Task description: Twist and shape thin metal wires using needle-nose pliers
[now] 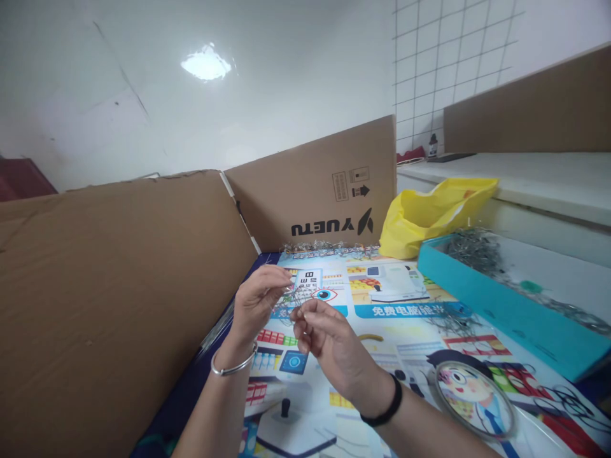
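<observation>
My left hand (260, 302), with a silver bangle on the wrist, is closed in a pinch on a small tangle of thin metal wires (298, 298). From the other side my right hand (337, 350), wearing a black band, pinches the same tangle, its fingertips close to those of the left. Both hands are raised over a table covered with a printed sheet (377, 346). How many wire pieces are in the fingers is too fine to make out. A loose heap of similar wires (456, 318) lies on the sheet to the right.
An open turquoise box (501, 312) with more wire tangles stands at right. Behind it is a yellow plastic bag (429, 210). A magnifying glass (475, 399) lies at front right. Cardboard panels (114, 280) wall off the left and back. Wire scraps (324, 247) line the back edge.
</observation>
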The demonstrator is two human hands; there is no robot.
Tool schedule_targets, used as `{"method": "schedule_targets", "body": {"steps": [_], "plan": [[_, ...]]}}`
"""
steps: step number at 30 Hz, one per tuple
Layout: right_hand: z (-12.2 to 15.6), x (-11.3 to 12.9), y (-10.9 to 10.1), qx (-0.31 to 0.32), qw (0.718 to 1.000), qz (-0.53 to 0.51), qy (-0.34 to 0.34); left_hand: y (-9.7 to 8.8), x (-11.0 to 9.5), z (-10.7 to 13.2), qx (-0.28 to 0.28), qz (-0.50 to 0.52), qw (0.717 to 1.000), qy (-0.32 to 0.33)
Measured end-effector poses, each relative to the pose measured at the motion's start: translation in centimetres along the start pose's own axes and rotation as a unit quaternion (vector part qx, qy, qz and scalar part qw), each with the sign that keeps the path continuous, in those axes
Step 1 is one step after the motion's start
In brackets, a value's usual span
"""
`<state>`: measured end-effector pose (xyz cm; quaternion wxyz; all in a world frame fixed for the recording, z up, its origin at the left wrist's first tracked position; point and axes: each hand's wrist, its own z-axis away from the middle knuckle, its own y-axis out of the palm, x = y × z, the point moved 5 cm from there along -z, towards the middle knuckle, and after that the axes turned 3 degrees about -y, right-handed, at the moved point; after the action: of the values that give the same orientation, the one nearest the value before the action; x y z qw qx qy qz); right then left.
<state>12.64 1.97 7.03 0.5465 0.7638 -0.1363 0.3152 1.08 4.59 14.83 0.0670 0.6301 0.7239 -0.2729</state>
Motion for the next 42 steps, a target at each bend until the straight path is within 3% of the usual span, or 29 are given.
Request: {"method": "schedule_targets", "body": {"steps": [4, 10, 13, 18, 24, 32, 42], "plan": [[-0.3, -0.3, -0.5, -0.002, 0.999, 0.031, -0.017, -0.2, -0.7, -0.1, 0.001, 0.0, 1.0, 0.03], [-0.7, 1.7, -2.4, -0.128, 0.979, 0.095, -0.125, -0.1, -1.2, -0.2, 0.014, 0.007, 0.999, 0.043], [-0.6, 2.9, -2.1, -0.116, 0.971, 0.147, -0.147, 0.2, -1.3, -0.2, 0.038, 0.009, 0.998, 0.052], [-0.4, 3.6, -1.2, -0.064, 0.974, 0.197, -0.091, 0.2, -1.6, -0.2, 0.04, 0.01, 0.997, 0.061], [-0.3, 3.4, -0.9, -0.038, 0.981, 0.19, -0.03, 0.2, -0.9, 0.0, -0.009, 0.038, 0.999, 0.018], [-0.4, 3.3, -0.8, -0.027, 0.98, 0.195, -0.018, 0.5, 0.2, 0.4, -0.05, 0.057, 0.997, -0.024], [-0.8, 2.5, -1.1, -0.024, 0.982, 0.187, -0.025, 1.0, -0.1, 0.4, -0.047, 0.017, 0.999, 0.0]]}}
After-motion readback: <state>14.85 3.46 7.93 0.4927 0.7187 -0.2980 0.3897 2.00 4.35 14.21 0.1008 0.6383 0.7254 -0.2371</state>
